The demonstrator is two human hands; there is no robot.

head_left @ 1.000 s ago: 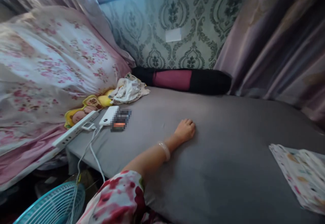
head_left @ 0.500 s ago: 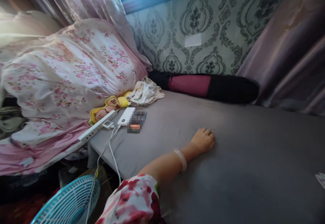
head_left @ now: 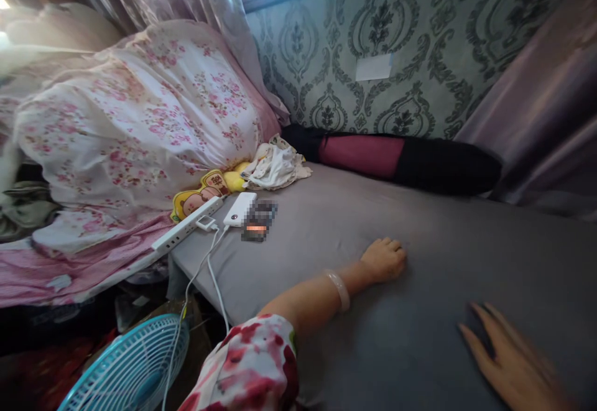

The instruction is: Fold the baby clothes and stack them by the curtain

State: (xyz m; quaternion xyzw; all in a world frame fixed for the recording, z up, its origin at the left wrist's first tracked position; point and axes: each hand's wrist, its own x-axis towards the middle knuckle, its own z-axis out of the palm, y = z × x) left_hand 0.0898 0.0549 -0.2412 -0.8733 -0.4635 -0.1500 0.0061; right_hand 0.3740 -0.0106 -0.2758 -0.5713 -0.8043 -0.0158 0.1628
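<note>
A grey bedsheet (head_left: pixel 317 243) covers the flat bed top in front of me. My left hand (head_left: pixel 386 260) rests on it with its fingers curled under, a pale bangle (head_left: pixel 339 290) around the wrist. The palm faces down, so I cannot see whether it grips anything. At lower right, my right hand (head_left: pixel 508 355) is over the sheet, slightly blurred. Its thumb and fingers are spread apart with nothing between them. I cannot tell whether it touches the sheet.
A white power bank (head_left: pixel 240 210) lies beside a pixelated dark object (head_left: pixel 260 220). A power strip (head_left: pixel 186 226) and white cables run along the left edge. Below stands a blue fan (head_left: pixel 135 361). A long black and maroon bundle (head_left: pixel 364 153) and a crumpled cloth (head_left: pixel 275 167) lie by the wall.
My right hand has come into view at the lower right. My view has shifted slightly left. My left hand stays on about the same patch of sheet.
</note>
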